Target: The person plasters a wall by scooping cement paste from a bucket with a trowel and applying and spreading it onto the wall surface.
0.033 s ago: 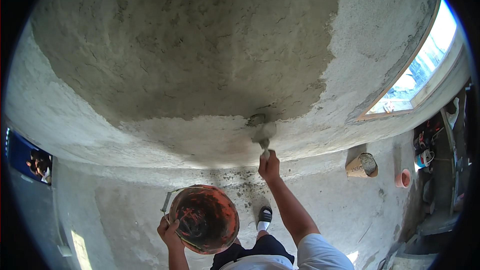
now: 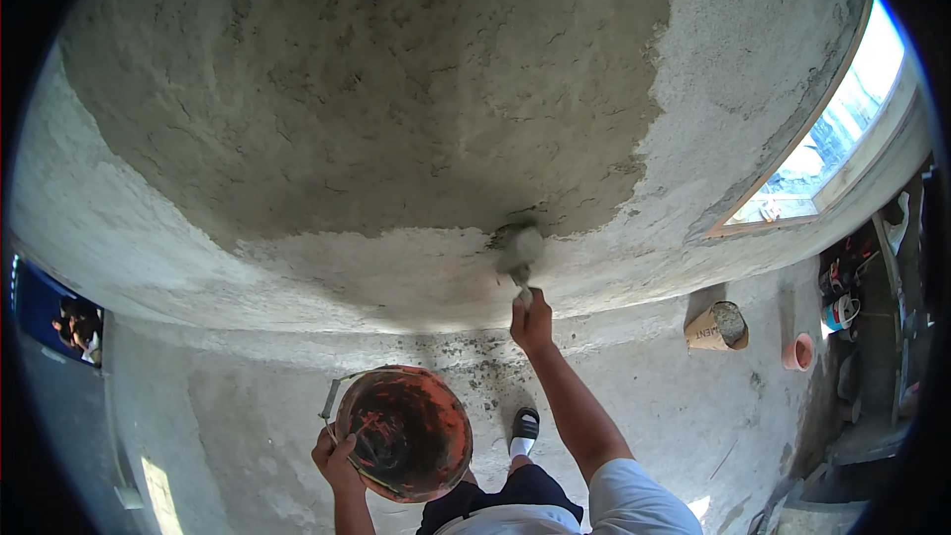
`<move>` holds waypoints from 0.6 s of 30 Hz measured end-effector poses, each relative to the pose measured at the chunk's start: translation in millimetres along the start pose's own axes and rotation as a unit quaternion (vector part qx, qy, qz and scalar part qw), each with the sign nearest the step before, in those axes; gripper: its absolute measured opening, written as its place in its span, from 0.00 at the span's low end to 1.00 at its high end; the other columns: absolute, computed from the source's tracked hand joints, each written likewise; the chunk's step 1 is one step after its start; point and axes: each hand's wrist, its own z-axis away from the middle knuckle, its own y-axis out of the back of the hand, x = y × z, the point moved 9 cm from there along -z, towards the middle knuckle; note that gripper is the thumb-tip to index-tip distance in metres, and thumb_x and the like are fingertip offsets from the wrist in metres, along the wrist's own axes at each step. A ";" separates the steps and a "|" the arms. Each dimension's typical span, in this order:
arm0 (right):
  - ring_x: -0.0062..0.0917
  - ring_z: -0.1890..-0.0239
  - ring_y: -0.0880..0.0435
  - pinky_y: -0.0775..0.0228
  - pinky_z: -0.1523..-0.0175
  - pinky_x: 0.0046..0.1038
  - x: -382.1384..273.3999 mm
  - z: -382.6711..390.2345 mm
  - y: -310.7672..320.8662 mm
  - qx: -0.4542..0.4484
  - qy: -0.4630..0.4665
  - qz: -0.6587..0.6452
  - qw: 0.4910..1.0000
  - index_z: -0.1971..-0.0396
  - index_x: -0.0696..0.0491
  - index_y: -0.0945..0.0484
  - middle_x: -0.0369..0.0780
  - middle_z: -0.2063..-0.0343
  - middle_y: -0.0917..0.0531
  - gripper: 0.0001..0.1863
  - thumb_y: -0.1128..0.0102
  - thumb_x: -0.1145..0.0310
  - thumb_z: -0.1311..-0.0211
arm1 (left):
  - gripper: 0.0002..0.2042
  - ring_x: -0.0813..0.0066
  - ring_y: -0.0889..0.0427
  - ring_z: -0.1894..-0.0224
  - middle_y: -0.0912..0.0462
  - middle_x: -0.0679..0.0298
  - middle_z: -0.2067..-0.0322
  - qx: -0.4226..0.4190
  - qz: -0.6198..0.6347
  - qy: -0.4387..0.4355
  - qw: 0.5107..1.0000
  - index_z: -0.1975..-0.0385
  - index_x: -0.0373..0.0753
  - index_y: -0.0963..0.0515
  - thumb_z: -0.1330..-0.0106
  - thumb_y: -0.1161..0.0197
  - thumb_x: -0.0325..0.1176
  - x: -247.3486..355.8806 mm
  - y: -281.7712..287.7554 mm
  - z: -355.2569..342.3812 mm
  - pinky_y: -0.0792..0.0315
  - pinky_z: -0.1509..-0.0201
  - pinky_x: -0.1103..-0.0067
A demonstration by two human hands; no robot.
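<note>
My right hand point(image 2: 533, 321) is closed round the handle of a trowel point(image 2: 525, 256), whose blade is against the wall at the lower edge of the darker wet plaster point(image 2: 396, 109). Lower left, my left hand point(image 2: 337, 458) grips the rim of an orange-red bucket point(image 2: 451, 426) by its wire handle. The bucket is tilted so its inside shows, dark and smeared with mortar residue. Paler, rough wall point(image 2: 396, 272) surrounds the wet patch below and at both sides.
An open paper sack point(image 2: 708, 329) of grey material stands on the floor near the wall, with a small pink bucket point(image 2: 797, 353) to its right. A window point(image 2: 822, 154) is set in the right wall. Mortar crumbs point(image 2: 485, 367) dot the floor by my sandalled foot point(image 2: 525, 424).
My right hand has moved slightly up the wall, carrying the trowel blade farther onto the edge of the wet plaster. My left hand and the bucket stay almost still.
</note>
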 end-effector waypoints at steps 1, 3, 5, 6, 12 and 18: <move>0.58 0.68 0.16 0.24 0.64 0.47 1.4 -10.9 -11.0 -0.021 -0.008 -0.001 1.000 0.49 0.60 0.28 0.56 0.73 0.17 0.17 0.43 0.63 0.30 | 0.18 0.65 0.15 0.60 0.15 0.54 0.60 -0.003 -0.025 -0.014 1.000 0.55 0.25 0.20 0.48 0.36 0.23 -3.0 2.6 -2.6 0.22 0.48 0.72; 0.57 0.71 0.17 0.25 0.69 0.43 4.4 -16.5 -31.8 -0.032 0.003 -0.002 0.999 0.52 0.62 0.29 0.55 0.77 0.18 0.16 0.43 0.65 0.30 | 0.17 0.66 0.16 0.61 0.15 0.55 0.61 -0.009 -0.050 -0.028 0.998 0.56 0.25 0.20 0.48 0.36 0.23 -5.4 0.4 -5.1 0.22 0.49 0.72; 0.57 0.72 0.16 0.24 0.70 0.45 -5.6 -9.6 -53.4 -0.051 0.014 0.016 0.998 0.53 0.62 0.29 0.56 0.77 0.19 0.15 0.43 0.65 0.29 | 0.12 0.71 0.19 0.63 0.18 0.60 0.64 0.011 -0.063 -0.039 0.997 0.66 0.26 0.19 0.51 0.35 0.21 2.1 -4.2 -2.8 0.25 0.53 0.74; 0.56 0.72 0.16 0.23 0.70 0.47 -4.6 -5.0 -59.7 -0.063 0.021 0.047 0.997 0.54 0.61 0.29 0.57 0.77 0.18 0.15 0.42 0.65 0.30 | 0.12 0.71 0.19 0.63 0.18 0.60 0.64 0.012 -0.064 -0.037 0.997 0.66 0.26 0.19 0.51 0.35 0.21 2.5 -2.8 -2.7 0.25 0.53 0.74; 0.55 0.73 0.16 0.21 0.69 0.50 2.7 30.8 -73.2 -0.126 0.075 0.109 0.983 0.57 0.56 0.29 0.54 0.75 0.17 0.15 0.38 0.62 0.33 | 0.17 0.67 0.15 0.61 0.14 0.56 0.61 0.004 -0.037 0.005 0.999 0.58 0.26 0.20 0.49 0.38 0.22 -7.9 9.8 -5.4 0.22 0.49 0.72; 0.53 0.74 0.16 0.22 0.70 0.46 -22.9 -14.0 -25.7 0.017 0.047 0.070 0.996 0.57 0.60 0.26 0.53 0.75 0.16 0.14 0.36 0.66 0.34 | 0.08 0.68 0.18 0.61 0.18 0.55 0.62 0.028 -0.023 0.013 0.999 0.72 0.25 0.19 0.53 0.34 0.22 -8.4 10.2 -6.6 0.25 0.52 0.70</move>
